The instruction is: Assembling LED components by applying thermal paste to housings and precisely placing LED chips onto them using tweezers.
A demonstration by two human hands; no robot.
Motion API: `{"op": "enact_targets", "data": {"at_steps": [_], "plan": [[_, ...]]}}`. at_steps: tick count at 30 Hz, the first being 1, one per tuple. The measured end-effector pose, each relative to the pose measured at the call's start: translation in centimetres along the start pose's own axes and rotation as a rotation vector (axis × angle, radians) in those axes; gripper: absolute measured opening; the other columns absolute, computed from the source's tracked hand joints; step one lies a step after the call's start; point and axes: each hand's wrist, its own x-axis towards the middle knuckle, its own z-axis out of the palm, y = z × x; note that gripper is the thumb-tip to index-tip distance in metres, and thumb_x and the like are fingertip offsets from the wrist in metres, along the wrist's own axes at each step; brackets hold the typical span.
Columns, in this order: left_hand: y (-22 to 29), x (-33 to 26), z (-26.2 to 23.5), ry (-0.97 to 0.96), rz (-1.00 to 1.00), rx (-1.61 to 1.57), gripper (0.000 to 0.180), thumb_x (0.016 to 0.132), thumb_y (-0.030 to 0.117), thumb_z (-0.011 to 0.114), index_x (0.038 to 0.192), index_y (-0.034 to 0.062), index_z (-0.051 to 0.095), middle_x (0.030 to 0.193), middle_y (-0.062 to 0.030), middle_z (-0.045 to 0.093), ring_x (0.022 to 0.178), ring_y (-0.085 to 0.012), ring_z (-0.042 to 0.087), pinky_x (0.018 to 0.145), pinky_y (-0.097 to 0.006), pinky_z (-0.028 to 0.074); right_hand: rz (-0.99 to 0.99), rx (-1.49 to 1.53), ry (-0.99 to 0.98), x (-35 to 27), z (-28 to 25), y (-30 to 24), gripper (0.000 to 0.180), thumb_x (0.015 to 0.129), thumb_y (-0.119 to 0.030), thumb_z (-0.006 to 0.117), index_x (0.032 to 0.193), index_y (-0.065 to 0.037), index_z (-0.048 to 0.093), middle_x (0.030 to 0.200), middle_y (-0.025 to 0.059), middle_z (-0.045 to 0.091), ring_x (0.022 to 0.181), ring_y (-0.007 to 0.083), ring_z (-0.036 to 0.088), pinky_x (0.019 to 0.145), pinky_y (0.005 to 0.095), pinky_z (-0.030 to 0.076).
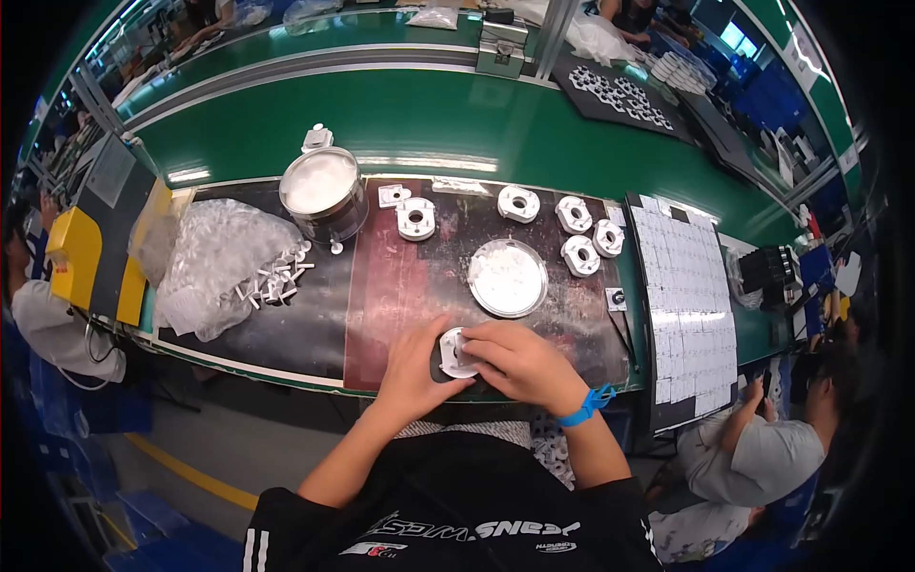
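Observation:
Near the table's front edge, a white plastic housing with a central hole sits between my hands. My left hand grips its left side, with the thumb at the near edge. Over its right side, my right hand, with a blue wristband, has its fingertips pinched together by the hole; what they hold is hidden. Just beyond stands a round clear dish of white substance. Several similar white housings lie farther back, among them one at the middle and one to the right.
On the left are a clear plastic bag, loose white stemmed parts and a metal can with white contents. A board with white sheets lies right, beside black tweezers. Another person sits at the right.

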Motion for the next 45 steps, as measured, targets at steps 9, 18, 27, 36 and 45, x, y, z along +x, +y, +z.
{"op": "enact_targets", "data": {"at_steps": [9, 18, 27, 36, 45], "plan": [[-0.4, 0.4, 0.0, 0.008, -0.002, -0.033, 0.084, 0.072, 0.024, 0.091, 0.146, 0.0102, 0.054, 0.132, -0.0136, 0.066, 0.12, -0.036, 0.06, 0.104, -0.046, 0.048, 0.233, 0.137, 0.029, -0.1, 0.9, -0.5, 0.026, 0.087, -0.004, 0.077, 0.112, -0.007, 0.077, 0.122, 0.0162, 0.066, 0.11, 0.0362, 0.066, 0.093, 0.0426, 0.056], [0.0, 0.9, 0.2, -0.027, -0.032, -0.001, 0.08, 0.07, 0.027, 0.091, 0.142, 0.0114, 0.058, 0.132, -0.0109, 0.066, 0.122, -0.0341, 0.058, 0.103, -0.046, 0.045, 0.288, 0.054, 0.076, -0.6, 2.0, -1.5, 0.029, 0.086, -0.004, 0.078, 0.115, -0.01, 0.079, 0.12, 0.0134, 0.067, 0.109, 0.0327, 0.066, 0.092, 0.0406, 0.056], [-0.3, 0.6, 0.7, -0.016, -0.02, 0.049, 0.076, 0.069, 0.029, 0.092, 0.138, 0.0132, 0.063, 0.129, -0.0067, 0.068, 0.122, -0.0318, 0.057, 0.102, -0.045, 0.044, 0.245, -0.055, 0.049, -0.3, 1.7, -2.1, 0.028, 0.086, -0.009, 0.079, 0.114, -0.011, 0.079, 0.117, 0.0136, 0.068, 0.105, 0.0335, 0.066, 0.089, 0.0423, 0.055], [-0.6, 0.5, 0.7, 0.007, -0.014, 0.053, 0.078, 0.069, 0.03, 0.093, 0.139, 0.0141, 0.064, 0.124, -0.0137, 0.066, 0.122, -0.0339, 0.058, 0.102, -0.046, 0.045, 0.129, -0.176, -0.037, -0.2, 1.2, -1.6, 0.027, 0.09, -0.012, 0.072, 0.117, -0.012, 0.075, 0.116, 0.0103, 0.068, 0.103, 0.0305, 0.066, 0.089, 0.0436, 0.053], [0.0, 0.5, 0.5, -0.032, -0.051, 0.056, 0.074, 0.071, 0.031, 0.092, 0.138, 0.0125, 0.064, 0.127, -0.0094, 0.069, 0.123, -0.032, 0.058, 0.103, -0.046, 0.044, 0.159, -0.196, -0.004, -0.7, 1.1, -1.7, 0.031, 0.086, -0.014, 0.078, 0.117, -0.018, 0.077, 0.115, 0.0077, 0.069, 0.098, 0.0278, 0.067, 0.083, 0.0407, 0.052]]}}
